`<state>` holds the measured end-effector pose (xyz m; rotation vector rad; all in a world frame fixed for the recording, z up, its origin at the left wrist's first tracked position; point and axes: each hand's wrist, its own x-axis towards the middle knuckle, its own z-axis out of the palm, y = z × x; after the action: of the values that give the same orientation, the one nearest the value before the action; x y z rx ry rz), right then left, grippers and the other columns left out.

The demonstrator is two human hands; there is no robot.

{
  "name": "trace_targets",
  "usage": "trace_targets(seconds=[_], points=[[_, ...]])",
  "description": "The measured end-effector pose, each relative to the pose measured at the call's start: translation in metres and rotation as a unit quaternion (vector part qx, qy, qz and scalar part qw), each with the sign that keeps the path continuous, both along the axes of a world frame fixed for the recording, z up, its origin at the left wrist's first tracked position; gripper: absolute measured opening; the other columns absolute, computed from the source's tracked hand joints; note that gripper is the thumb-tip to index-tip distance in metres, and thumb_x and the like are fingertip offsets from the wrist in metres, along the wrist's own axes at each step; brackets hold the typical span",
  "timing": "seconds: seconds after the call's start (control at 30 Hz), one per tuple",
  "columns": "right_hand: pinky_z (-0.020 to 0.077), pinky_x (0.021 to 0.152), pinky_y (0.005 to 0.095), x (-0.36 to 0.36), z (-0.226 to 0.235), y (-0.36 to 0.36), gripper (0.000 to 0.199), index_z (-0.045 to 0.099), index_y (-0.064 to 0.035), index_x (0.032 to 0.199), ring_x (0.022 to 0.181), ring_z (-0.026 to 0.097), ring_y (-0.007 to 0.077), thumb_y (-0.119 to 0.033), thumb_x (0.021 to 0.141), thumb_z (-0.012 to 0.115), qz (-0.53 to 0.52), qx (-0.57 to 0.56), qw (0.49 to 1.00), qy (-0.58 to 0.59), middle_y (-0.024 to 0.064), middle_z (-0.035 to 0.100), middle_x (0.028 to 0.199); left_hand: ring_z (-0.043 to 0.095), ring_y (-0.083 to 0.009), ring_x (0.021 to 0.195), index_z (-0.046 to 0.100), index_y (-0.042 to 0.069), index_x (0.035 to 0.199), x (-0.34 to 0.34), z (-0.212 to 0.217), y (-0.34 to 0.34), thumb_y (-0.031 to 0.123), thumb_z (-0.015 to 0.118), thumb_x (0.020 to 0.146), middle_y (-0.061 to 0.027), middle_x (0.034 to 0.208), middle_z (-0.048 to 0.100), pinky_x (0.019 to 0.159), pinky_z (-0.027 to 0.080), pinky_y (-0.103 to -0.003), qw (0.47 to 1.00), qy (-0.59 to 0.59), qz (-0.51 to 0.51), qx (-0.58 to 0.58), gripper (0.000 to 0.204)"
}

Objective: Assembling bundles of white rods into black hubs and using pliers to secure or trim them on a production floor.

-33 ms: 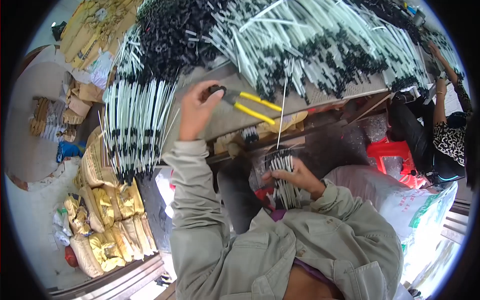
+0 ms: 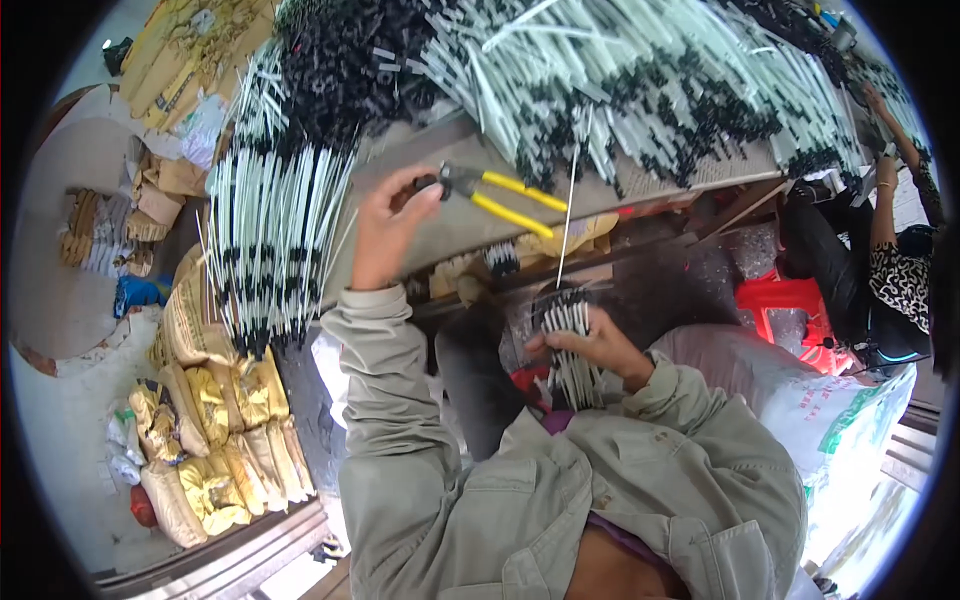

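On the bench: a grey worktop (image 2: pixel 470 225) is seen, its far side buried under heaped rods, its near edge bare.
Left hand: the left hand (image 2: pixel 385 225) is raised over the near edge of the bench, fingers curled, thumb and fingertips pinched on the dark head of the pliers.
Pliers: the yellow-handled pliers (image 2: pixel 495 195) are laid flat near the near edge, handles spread apart and pointed toward the right, head touched by the left hand.
Right hand: the right hand (image 2: pixel 590 345) is held below the near edge of the bench, fingers wrapped tight around a bundle of rods.
Bundle: the bundle of white rods with black tips (image 2: pixel 570 350) is gripped upright, its ends shown above and below the fist.
Single rod: one thin white rod (image 2: pixel 568 215) is stood nearly upright across the bench edge, above the bundle; whether it is held cannot be told.
Left edge: a sheaf of white rods with black bands (image 2: pixel 275 215) is hung over the left edge.
Far side: a heap of white and black rods (image 2: pixel 640 80) is spread wide.
Beyond the right edge: another person's arm (image 2: pixel 885 190) is seen beside a red stool (image 2: pixel 790 300).
Floor at left: yellow sacks (image 2: pixel 215 420) are stacked.
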<state>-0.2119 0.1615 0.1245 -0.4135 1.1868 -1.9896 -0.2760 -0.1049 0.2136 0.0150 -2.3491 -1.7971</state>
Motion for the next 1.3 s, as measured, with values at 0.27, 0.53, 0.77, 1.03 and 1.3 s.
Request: trace_targets(seconds=[0.27, 0.53, 0.77, 1.03, 1.3], points=[[0.0518, 0.072, 0.0274, 0.009, 0.016, -0.020, 0.019, 0.053, 0.0040, 0.102, 0.083, 0.063, 0.0175, -0.006, 0.085, 0.055, 0.060, -0.014, 0.998, 0.010, 0.0122, 0.064, 0.090, 0.064, -0.0239, 0.081, 0.046, -0.007, 0.114, 0.123, -0.053, 0.035, 0.025, 0.053, 0.088, -0.0121, 0.100, 0.053, 0.062, 0.055, -0.030, 0.912, -0.085, -0.076, 0.393, 0.042], [0.0524, 0.076, 0.0337, 0.027, 0.013, -0.025, 0.017, 0.056, 0.0065, 0.098, 0.085, 0.063, 0.0237, -0.005, 0.086, 0.054, 0.039, -0.012, 0.999, 0.027, 0.0163, 0.064, 0.090, 0.059, -0.0161, 0.076, 0.046, -0.003, 0.118, 0.150, -0.072, 0.063, 0.022, 0.056, 0.087, -0.0112, 0.098, 0.056, 0.064, 0.049, -0.023, 0.861, -0.051, 0.023, 0.506, 0.041], [0.0522, 0.074, 0.0317, 0.028, 0.009, -0.029, 0.021, 0.054, 0.0055, 0.104, 0.085, 0.063, 0.0226, -0.006, 0.086, 0.054, 0.041, -0.022, 0.999, 0.026, 0.0156, 0.064, 0.092, 0.056, -0.0128, 0.077, 0.047, -0.002, 0.116, 0.155, -0.075, 0.074, 0.023, 0.055, 0.087, -0.0096, 0.096, 0.058, 0.067, 0.045, -0.024, 0.832, -0.018, 0.057, 0.552, 0.038], [0.0524, 0.075, 0.0311, 0.024, 0.004, -0.029, 0.025, 0.051, 0.0043, 0.108, 0.085, 0.063, 0.0219, -0.006, 0.086, 0.055, 0.048, -0.027, 0.998, 0.027, 0.0147, 0.064, 0.092, 0.056, -0.0120, 0.073, 0.049, -0.001, 0.116, 0.150, -0.067, 0.074, 0.024, 0.055, 0.088, -0.0105, 0.094, 0.061, 0.064, 0.046, -0.023, 0.854, -0.059, 0.063, 0.513, 0.038], [0.0521, 0.075, 0.0313, 0.023, 0.003, -0.028, 0.022, 0.053, 0.0040, 0.105, 0.085, 0.063, 0.0212, -0.007, 0.086, 0.055, 0.042, -0.033, 0.998, 0.037, 0.0143, 0.064, 0.092, 0.060, -0.0133, 0.074, 0.053, -0.001, 0.111, 0.149, -0.073, 0.076, 0.023, 0.055, 0.088, -0.0129, 0.095, 0.062, 0.067, 0.051, -0.023, 0.867, -0.056, 0.076, 0.488, 0.033]])
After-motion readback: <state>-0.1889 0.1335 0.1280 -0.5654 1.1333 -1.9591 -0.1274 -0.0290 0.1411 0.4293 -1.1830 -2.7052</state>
